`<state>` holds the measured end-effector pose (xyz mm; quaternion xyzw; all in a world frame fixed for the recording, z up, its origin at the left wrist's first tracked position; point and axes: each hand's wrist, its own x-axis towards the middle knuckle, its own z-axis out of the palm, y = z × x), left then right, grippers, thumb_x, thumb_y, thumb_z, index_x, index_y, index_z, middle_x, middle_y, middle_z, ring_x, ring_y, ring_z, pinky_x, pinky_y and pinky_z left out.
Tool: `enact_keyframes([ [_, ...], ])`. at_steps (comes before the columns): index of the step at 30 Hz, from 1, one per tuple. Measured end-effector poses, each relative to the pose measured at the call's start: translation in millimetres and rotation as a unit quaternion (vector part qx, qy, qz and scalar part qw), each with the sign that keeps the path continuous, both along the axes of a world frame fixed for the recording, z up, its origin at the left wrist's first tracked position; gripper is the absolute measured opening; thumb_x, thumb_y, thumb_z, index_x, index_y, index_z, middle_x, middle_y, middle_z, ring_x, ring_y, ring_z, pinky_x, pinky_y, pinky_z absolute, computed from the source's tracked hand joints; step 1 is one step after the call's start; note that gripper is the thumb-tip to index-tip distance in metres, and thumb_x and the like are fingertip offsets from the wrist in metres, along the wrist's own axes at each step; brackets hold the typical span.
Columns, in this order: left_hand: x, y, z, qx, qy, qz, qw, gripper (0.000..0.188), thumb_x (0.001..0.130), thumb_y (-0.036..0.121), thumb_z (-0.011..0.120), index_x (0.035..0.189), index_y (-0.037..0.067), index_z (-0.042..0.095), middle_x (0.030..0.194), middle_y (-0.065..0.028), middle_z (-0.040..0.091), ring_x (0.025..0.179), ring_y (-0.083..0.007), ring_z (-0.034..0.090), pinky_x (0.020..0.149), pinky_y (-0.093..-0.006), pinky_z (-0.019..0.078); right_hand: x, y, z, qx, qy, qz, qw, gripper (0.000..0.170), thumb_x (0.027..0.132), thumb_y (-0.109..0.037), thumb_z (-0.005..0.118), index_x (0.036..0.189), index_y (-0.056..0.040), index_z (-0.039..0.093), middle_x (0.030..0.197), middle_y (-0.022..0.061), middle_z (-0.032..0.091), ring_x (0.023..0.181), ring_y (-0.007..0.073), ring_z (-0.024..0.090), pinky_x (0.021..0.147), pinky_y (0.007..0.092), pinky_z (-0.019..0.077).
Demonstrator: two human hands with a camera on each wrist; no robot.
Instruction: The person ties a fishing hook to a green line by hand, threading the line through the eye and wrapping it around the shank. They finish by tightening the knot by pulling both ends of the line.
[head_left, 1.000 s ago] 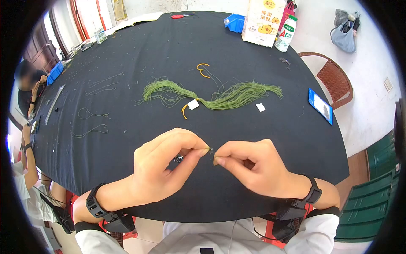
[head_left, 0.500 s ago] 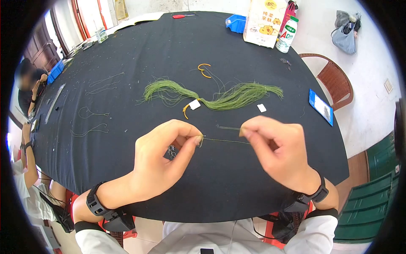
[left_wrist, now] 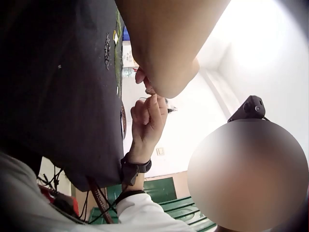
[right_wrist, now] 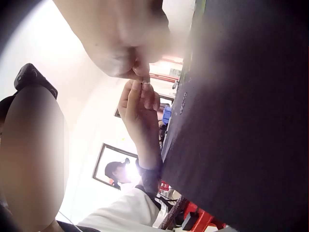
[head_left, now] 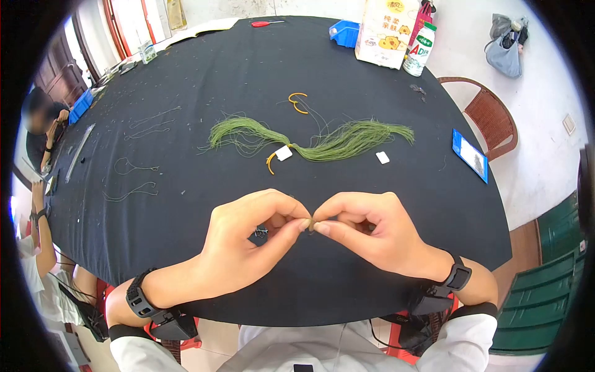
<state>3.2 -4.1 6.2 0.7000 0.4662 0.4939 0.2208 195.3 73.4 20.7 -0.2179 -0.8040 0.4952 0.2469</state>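
Over the near part of the table, my left hand (head_left: 248,232) and right hand (head_left: 381,232) meet fingertip to fingertip, each with thumb and forefinger pinched together. Between them is a thin green thread, mostly hidden by the fingertips. In the left wrist view the right hand (left_wrist: 147,121) shows with its fingers curled, and in the right wrist view the left hand (right_wrist: 140,113) reaches up to the meeting point. Behind the left hand lies a pile of small metal pieces (head_left: 260,232), partly covered. Beyond the hands, a tied bundle of green threads (head_left: 347,142) spreads across the black cloth.
Loose looped threads (head_left: 137,166) lie at left. Yellow rings (head_left: 299,103) and white tags (head_left: 382,157) are near the bundle. A blue packet (head_left: 470,156) sits at right. A bottle (head_left: 420,51), paper bag (head_left: 385,34) and blue bin (head_left: 344,33) stand at the back.
Half a second ago my right hand was drawn away to the right, with the green thread stretched between the hands. It has come back left to meet the left hand's fingertips.
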Motion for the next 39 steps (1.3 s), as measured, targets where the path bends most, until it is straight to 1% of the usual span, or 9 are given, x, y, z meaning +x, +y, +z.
enact_keyframes([
  [3, -0.3, -1.0, -0.1, -0.023, -0.005, 0.000, 1.000, 0.007, 0.081, -0.002, 0.065, 0.087, 0.000, 0.062, 0.074, -0.0048, 0.060, 0.057, -0.0093, 0.053, 0.052, -0.0233, 0.0421, 0.1, -2.3, 0.3, 0.055, 0.013, -0.043, 0.997, 0.009, 0.085, -0.006, 0.063, 0.092, -0.0026, 0.065, 0.052, 0.0018, 0.049, 0.045, 0.0037, 0.040, 0.043, 0.0233, 0.0313],
  [6, -0.8, -1.0, 1.5, -0.030, 0.005, -0.007, 1.000, 0.007, 0.081, -0.001, 0.065, 0.087, 0.000, 0.062, 0.074, -0.0052, 0.060, 0.057, -0.0098, 0.053, 0.052, -0.0233, 0.0424, 0.3, -1.9, 3.9, 0.196, 0.005, -0.058, 0.979, 0.008, 0.082, -0.006, 0.064, 0.090, -0.0042, 0.065, 0.054, 0.0057, 0.055, 0.043, 0.0108, 0.050, 0.043, 0.0263, 0.0375],
  [9, -0.5, -0.5, 0.2, -0.031, 0.008, -0.010, 0.999, 0.008, 0.081, 0.000, 0.065, 0.088, 0.000, 0.062, 0.075, -0.0058, 0.060, 0.057, -0.0103, 0.054, 0.052, -0.0237, 0.0433, -1.5, 3.7, -7.5, 0.358, 0.054, -0.049, 0.931, 0.007, 0.078, -0.005, 0.065, 0.085, -0.0065, 0.063, 0.056, 0.0084, 0.058, 0.046, 0.0204, 0.057, 0.042, 0.0306, 0.0427],
  [12, -0.1, -0.7, 0.3, -0.034, 0.017, -0.012, 0.999, 0.008, 0.081, 0.000, 0.065, 0.089, 0.000, 0.062, 0.077, -0.0061, 0.061, 0.058, -0.0110, 0.054, 0.053, -0.0240, 0.0443, 1.4, -0.6, -1.1, 0.391, 0.003, -0.043, 0.919, 0.008, 0.076, -0.006, 0.066, 0.081, -0.0074, 0.060, 0.055, 0.0071, 0.056, 0.048, 0.0237, 0.059, 0.041, 0.0325, 0.0433],
  [18, 0.0, -1.1, 2.9, -0.033, 0.051, -0.015, 0.998, 0.009, 0.082, 0.000, 0.065, 0.090, 0.001, 0.062, 0.079, -0.0059, 0.061, 0.059, -0.0120, 0.056, 0.053, -0.0241, 0.0453, 0.5, -0.9, -4.8, 0.408, 0.030, -0.062, 0.910, 0.008, 0.076, -0.007, 0.065, 0.079, -0.0062, 0.058, 0.053, 0.0057, 0.054, 0.047, 0.0221, 0.058, 0.041, 0.0320, 0.0430],
  [21, 0.4, -1.2, 3.4, -0.030, 0.056, -0.016, 0.998, 0.009, 0.081, 0.000, 0.065, 0.089, 0.001, 0.062, 0.079, -0.0059, 0.061, 0.059, -0.0119, 0.056, 0.053, -0.0242, 0.0454, 1.7, -0.8, -1.0, 0.440, 0.003, -0.050, 0.897, 0.014, 0.069, 0.001, 0.068, 0.081, -0.0054, 0.064, 0.052, 0.0030, 0.053, 0.043, 0.0170, 0.052, 0.038, 0.0273, 0.0384],
  [24, 0.3, -1.6, 3.4, -0.021, 0.064, -0.016, 0.998, 0.009, 0.081, 0.000, 0.065, 0.089, 0.001, 0.062, 0.078, -0.0059, 0.060, 0.059, -0.0116, 0.056, 0.052, -0.0239, 0.0454, 1.6, -3.6, 0.1, 0.449, -0.027, -0.043, 0.892, 0.011, 0.074, -0.006, 0.064, 0.072, -0.0067, 0.053, 0.053, 0.0032, 0.053, 0.049, 0.0200, 0.056, 0.040, 0.0324, 0.0421],
  [33, -1.0, -2.3, 4.7, -0.015, 0.073, -0.028, 0.997, 0.009, 0.079, -0.002, 0.064, 0.088, 0.001, 0.061, 0.075, -0.0046, 0.059, 0.058, -0.0101, 0.055, 0.050, -0.0235, 0.0451, 1.9, -3.6, -1.6, 0.448, -0.041, -0.017, 0.893, 0.010, 0.074, -0.006, 0.061, 0.072, -0.0069, 0.052, 0.051, 0.0031, 0.050, 0.048, 0.0198, 0.055, 0.040, 0.0324, 0.0412],
  [39, -0.9, -1.3, 2.9, -0.024, 0.041, -0.024, 0.999, 0.010, 0.078, -0.003, 0.064, 0.087, 0.001, 0.062, 0.072, -0.0036, 0.057, 0.055, -0.0090, 0.051, 0.050, -0.0228, 0.0419, 2.8, -2.9, -1.9, 0.441, -0.043, -0.019, 0.896, 0.009, 0.074, -0.006, 0.061, 0.073, -0.0064, 0.052, 0.051, 0.0043, 0.052, 0.048, 0.0208, 0.056, 0.040, 0.0330, 0.0418],
])
